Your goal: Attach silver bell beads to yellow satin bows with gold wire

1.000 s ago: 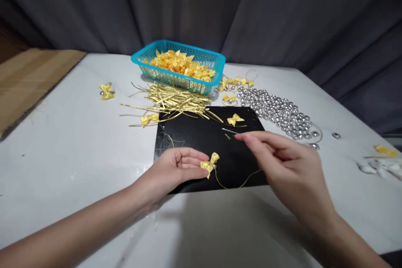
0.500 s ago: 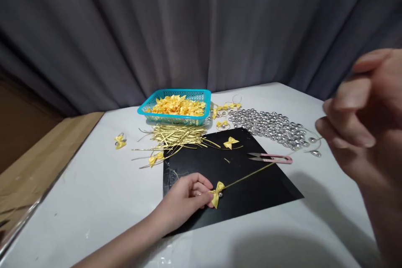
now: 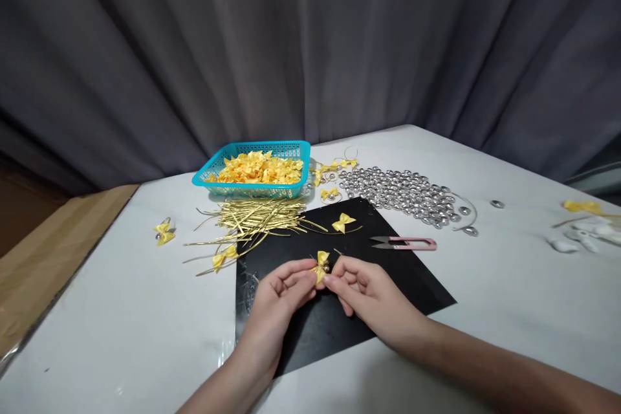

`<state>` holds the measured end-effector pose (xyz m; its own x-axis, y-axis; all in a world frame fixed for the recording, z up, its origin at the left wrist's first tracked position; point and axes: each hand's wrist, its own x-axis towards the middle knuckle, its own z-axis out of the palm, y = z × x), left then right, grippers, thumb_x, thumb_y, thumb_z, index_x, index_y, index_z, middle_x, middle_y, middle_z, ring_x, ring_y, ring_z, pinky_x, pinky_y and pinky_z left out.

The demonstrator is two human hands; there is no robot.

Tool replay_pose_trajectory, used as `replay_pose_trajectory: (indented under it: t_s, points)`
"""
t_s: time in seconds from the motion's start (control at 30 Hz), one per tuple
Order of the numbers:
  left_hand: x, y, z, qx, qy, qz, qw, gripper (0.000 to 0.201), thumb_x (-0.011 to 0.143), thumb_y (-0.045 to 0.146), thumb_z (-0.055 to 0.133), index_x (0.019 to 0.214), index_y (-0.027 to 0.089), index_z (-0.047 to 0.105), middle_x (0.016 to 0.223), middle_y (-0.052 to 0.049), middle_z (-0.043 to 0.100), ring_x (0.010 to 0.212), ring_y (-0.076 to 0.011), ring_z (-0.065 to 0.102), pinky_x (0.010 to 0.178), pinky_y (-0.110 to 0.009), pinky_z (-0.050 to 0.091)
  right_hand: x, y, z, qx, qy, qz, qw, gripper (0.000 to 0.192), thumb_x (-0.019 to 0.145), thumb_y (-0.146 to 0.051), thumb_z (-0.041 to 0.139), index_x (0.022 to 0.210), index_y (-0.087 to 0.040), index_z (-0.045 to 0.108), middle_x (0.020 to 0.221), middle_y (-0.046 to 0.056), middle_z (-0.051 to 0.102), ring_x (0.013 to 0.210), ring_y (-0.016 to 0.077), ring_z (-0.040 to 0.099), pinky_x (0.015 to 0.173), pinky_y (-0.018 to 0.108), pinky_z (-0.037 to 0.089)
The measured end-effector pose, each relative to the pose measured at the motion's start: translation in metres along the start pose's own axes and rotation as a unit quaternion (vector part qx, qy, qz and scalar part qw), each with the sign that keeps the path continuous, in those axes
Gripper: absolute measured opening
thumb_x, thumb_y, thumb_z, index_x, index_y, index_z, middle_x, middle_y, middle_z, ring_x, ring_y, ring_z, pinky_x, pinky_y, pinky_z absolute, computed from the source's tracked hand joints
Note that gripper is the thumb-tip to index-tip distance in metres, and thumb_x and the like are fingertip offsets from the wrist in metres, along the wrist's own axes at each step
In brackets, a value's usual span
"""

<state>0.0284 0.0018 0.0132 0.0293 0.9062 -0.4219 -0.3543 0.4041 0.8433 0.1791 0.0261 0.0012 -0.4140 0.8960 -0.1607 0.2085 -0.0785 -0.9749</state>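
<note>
My L hand (image 3: 280, 290) pinches the yellow bow (image 3: 321, 266), approx 2 o'clock from that palm, long axis abt 12–6. My R hand (image 3: 363, 284), w/ bow at its 10 o'clock, is equally near, fingertips at bow's 5 o'clock; can't tell if gripping.

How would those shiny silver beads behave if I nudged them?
The silver beads would probably scatter, since they lie loose. Their glossy surfaces suggest they'd slide on the white table, and their rounded shapes might let some rock or roll.
</note>
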Motion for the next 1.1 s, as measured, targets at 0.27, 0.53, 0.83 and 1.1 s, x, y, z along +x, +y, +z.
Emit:
replay_pose_trajectory:
  t_s: [0.27,0.53,0.83,1.1]
  points:
    - [0.003,0.001,-0.004,0.03,-0.025,-0.014,0.999,0.019,0.066,0.027,0.078,0.082,0.017,0.073,0.08,-0.002,0.072,0.076,-0.0104,0.061,0.071,-0.018,0.046,0.003,-0.002,0.0,0.045,-0.028,0.03,0.998,0.031,0.082,-0.041,0.056,0.069,-0.015,0.045,0.047,-0.007,0.041,0.043,0.0029,0.033,0.044,0.016,0.023]
    - [0.003,0.0,-0.002,0.036,-0.015,-0.003,0.999,0.017,0.066,0.029,0.076,0.072,0.015,0.07,0.072,0.0,0.067,0.068,-0.0081,0.059,0.064,-0.016,0.046,0.005,0.0,-0.001,0.038,-0.037,0.03,0.998,0.034,0.076,-0.044,0.061,0.067,-0.014,0.048,0.052,-0.006,0.041,0.046,0.0034,0.036,0.045,0.016,0.027]
    - [0.003,-0.007,0.002,0.051,0.007,0.045,0.998,0.016,0.069,0.029,0.073,0.07,0.014,0.067,0.068,0.001,0.065,0.065,-0.0078,0.057,0.063,-0.016,0.046,0.0,-0.003,-0.002,-0.006,-0.057,0.022,0.998,0.024,0.084,-0.033,0.052,0.07,-0.015,0.046,0.056,-0.004,0.045,0.052,0.0052,0.038,0.05,0.018,0.028]
    - [0.004,-0.011,0.002,0.078,0.017,0.073,0.994,0.012,0.069,0.026,0.072,0.072,0.015,0.068,0.069,0.001,0.066,0.066,-0.0088,0.057,0.065,-0.017,0.045,0.001,-0.004,0.005,0.007,-0.013,0.024,1.0,0.027,0.081,-0.038,0.052,0.066,-0.016,0.044,0.054,-0.005,0.038,0.05,0.0057,0.034,0.048,0.018,0.025]
